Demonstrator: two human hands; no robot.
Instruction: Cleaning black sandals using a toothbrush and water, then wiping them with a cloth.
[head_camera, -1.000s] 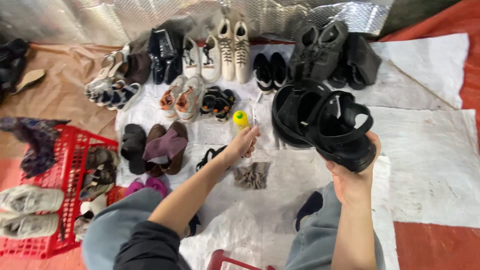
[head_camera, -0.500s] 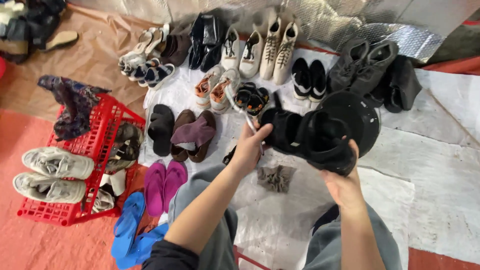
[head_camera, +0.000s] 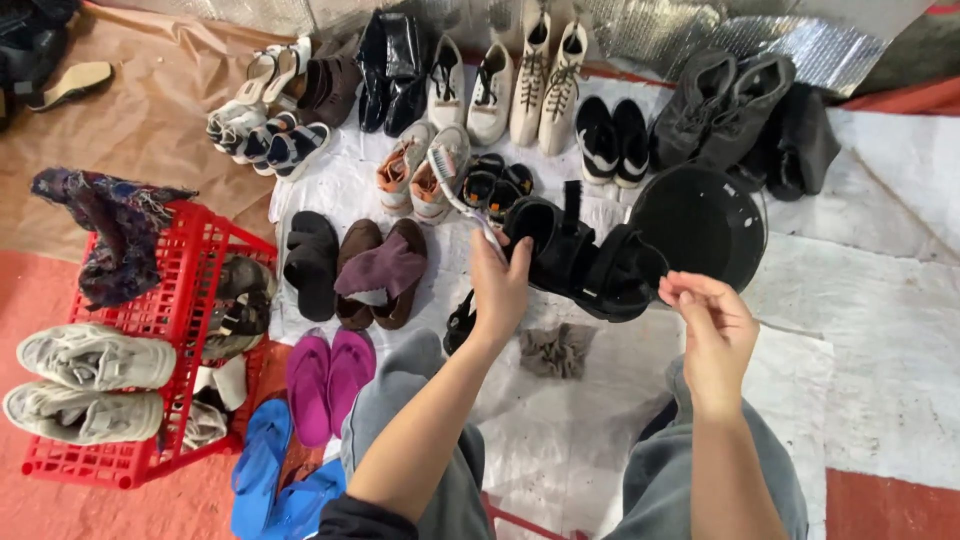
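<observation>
My right hand pinches the heel end of a chunky black strapped sandal and holds it up over the white sheet. My left hand grips a white toothbrush, bristles pointing away, right beside the sandal's toe end. A round black bowl-like thing shows just behind the sandal. A crumpled grey rag lies on the sheet between my knees.
Several pairs of shoes stand in rows at the back: white sneakers, black boots, grey boots. At left a red crate holds shoes, with grey sneakers on it. Pink flip-flops and blue flip-flops lie nearby.
My left hand has come back from the sheet near a yellow-capped bottle and now holds the toothbrush against the sandal. The view has swung left; the sandal sits lower and more central.
</observation>
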